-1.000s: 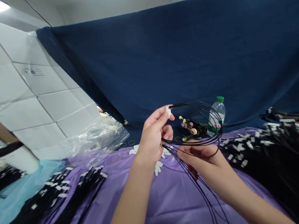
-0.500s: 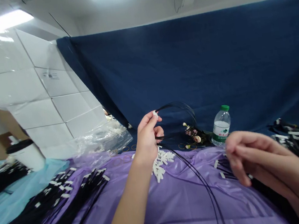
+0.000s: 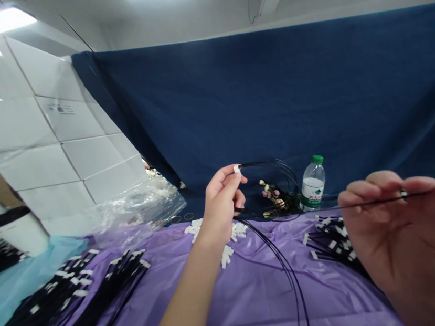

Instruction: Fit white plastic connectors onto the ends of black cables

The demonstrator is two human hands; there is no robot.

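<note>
My left hand, near the middle, is closed on a few thin black cords. Thumb and forefinger pinch a small white tag at their upper end. From there the cords loop out to the right, and the lower lengths hang over the purple cloth. My right hand is raised at the right, palm towards me. Its fingertips and thumb are closed on a taut single black cord, which runs leftward towards the left hand. White tags lie in a pile behind and below my left hand.
Purple cloth covers the table. Bundles of white-tagged black cords lie left, with another bundle at right. A water bottle, artificial flowers and a white cup stand behind. A blue curtain hangs beyond.
My right hand has turned palm towards me and risen, with a cord now stretched across its fingers. My left hand keeps its hold on the tagged cords. The view has shifted slightly right.
</note>
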